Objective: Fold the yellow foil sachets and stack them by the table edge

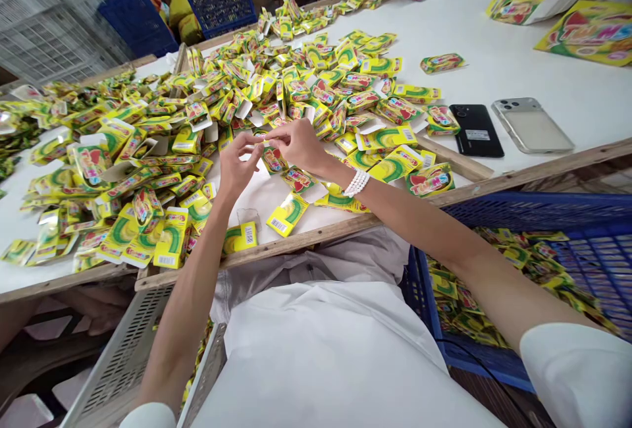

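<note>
My left hand (239,163) and my right hand (297,145) meet fingertip to fingertip above the near part of the table. Both are closed in a pinch. Whatever lies between the fingers is mostly hidden, with only a sliver of yellow showing. Just below my right hand is a small printed candy box (274,160), and I cannot tell whether the hand touches it. Another yellow-green box (288,214) lies flat nearer the table edge. A large heap of such small boxes (212,112), several with flaps open, spreads behind and left of my hands.
A wooden strip (301,241) edges the white table (395,23). To the right lie a black phone (476,130) and a clear-cased phone (532,125). A blue crate (582,260) with boxes stands below right, a white crate (116,355) below left. Larger TWMS-like printed packs (587,31) sit far right.
</note>
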`<state>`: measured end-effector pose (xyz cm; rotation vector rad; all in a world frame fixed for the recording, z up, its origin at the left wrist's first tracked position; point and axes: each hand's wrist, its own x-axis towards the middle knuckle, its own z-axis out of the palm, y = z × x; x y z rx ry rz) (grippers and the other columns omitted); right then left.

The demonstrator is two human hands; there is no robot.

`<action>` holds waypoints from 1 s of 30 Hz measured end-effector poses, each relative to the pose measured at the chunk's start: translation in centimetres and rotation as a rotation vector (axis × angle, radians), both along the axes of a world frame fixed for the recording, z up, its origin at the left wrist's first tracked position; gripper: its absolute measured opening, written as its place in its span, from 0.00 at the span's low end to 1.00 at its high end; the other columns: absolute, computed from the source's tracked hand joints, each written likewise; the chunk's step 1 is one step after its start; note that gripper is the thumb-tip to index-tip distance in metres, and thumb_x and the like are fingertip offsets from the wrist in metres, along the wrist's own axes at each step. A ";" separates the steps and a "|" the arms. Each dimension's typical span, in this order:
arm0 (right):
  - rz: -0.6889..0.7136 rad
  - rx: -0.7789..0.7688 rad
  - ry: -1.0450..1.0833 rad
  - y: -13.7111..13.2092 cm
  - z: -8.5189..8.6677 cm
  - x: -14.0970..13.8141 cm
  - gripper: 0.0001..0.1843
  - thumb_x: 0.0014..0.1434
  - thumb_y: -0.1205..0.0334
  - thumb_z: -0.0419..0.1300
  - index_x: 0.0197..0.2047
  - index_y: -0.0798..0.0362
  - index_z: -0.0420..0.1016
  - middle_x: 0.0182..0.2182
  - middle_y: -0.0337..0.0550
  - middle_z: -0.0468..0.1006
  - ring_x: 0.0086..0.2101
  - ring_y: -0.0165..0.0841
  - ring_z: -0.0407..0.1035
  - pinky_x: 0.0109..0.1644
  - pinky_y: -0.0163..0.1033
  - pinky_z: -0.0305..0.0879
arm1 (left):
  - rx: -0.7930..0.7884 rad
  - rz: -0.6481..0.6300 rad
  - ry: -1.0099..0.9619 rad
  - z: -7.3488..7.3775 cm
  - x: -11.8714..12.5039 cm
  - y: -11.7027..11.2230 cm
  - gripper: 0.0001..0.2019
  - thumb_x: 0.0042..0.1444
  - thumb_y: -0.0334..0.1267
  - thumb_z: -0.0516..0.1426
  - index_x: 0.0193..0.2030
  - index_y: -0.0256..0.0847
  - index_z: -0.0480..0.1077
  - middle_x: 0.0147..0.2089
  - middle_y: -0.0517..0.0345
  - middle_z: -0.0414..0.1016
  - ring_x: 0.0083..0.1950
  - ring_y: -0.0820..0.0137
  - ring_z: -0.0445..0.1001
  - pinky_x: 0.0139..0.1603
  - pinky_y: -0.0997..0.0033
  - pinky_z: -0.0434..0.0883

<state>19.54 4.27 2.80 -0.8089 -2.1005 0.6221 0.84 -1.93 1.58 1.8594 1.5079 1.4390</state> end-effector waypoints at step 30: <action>-0.038 0.101 -0.119 -0.2 0.2 0.0 0.16 0.69 0.68 0.59 0.46 0.56 0.90 0.37 0.48 0.86 0.34 0.36 0.72 0.44 0.42 0.61 | 0.019 -0.008 0.035 0.0 0.0 0.0 0.25 0.64 0.63 0.63 0.46 0.40 0.78 0.46 0.52 0.83 0.37 0.72 0.80 0.23 0.81 0.72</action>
